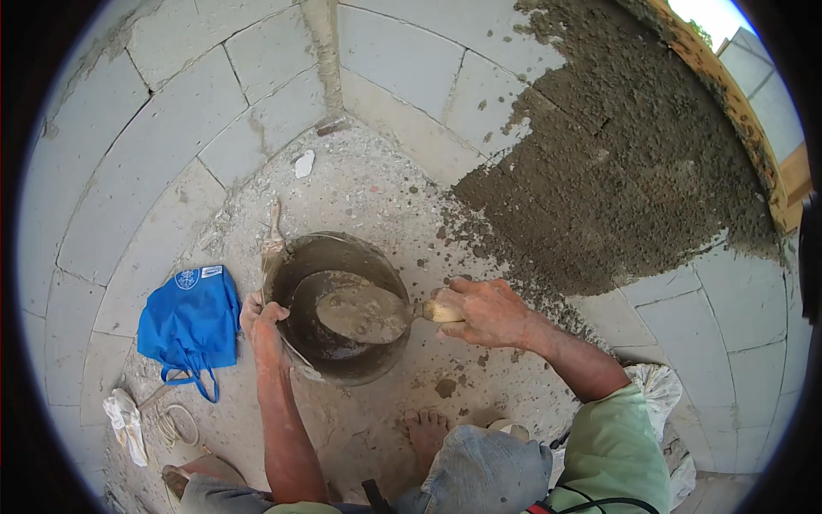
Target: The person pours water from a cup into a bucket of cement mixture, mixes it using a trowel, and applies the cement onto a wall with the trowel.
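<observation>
A round bucket (377, 370), smeared with grey mortar, stands on the floor in front of me. My left hand (264, 324) grips its left rim, thumb on the inner side. In my right hand (484, 313) is a mortar trowel (364, 313), held by its wooden handle. The trowel's mortar-coated blade reaches over the bucket's mouth from the right. Below the blade, wet mortar (330, 343) shows low in the bucket. A paintbrush (273, 238) with a wooden handle is at the bucket's far left rim, bristles toward the bucket.
Pale block walls (171, 128) meet in a corner ahead. Wet mortar (625, 171) covers part of the right wall, beside a wooden board (753, 111). A blue bag (193, 317), a white glove-like cloth (127, 426) and a coiled hose (177, 426) lie left. Mortar crumbs dot the floor.
</observation>
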A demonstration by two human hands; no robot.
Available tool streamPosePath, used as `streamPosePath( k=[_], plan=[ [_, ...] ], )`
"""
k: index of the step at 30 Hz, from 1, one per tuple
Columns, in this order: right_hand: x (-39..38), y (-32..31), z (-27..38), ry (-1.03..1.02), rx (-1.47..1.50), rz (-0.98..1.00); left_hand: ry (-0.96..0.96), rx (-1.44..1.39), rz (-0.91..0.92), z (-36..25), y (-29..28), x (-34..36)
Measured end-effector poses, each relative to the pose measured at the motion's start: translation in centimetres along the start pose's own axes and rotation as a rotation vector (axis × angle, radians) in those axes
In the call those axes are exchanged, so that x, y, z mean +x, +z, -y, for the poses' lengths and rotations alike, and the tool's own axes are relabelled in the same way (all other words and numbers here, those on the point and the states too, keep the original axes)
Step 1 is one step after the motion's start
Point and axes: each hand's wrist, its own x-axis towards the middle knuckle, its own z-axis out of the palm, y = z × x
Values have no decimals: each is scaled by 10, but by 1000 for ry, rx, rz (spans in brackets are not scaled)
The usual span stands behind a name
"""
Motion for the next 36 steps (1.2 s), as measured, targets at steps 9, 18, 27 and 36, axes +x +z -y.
streamPosePath(
  k=[9,18,27,36],
  plan=[
    [-30,-83,-103,418,528,-177,10,-13,-13,-9,9,3],
    [-134,-125,-51,567,164,-616,-34,16,-50,-7,13,0],
    [-37,-2,-10,158,-225,-255,-14,87,-22,-12,28,-9],
    [42,72,5,-64,-442,-37,-20,81,19,-11,26,-20]
  ],
)
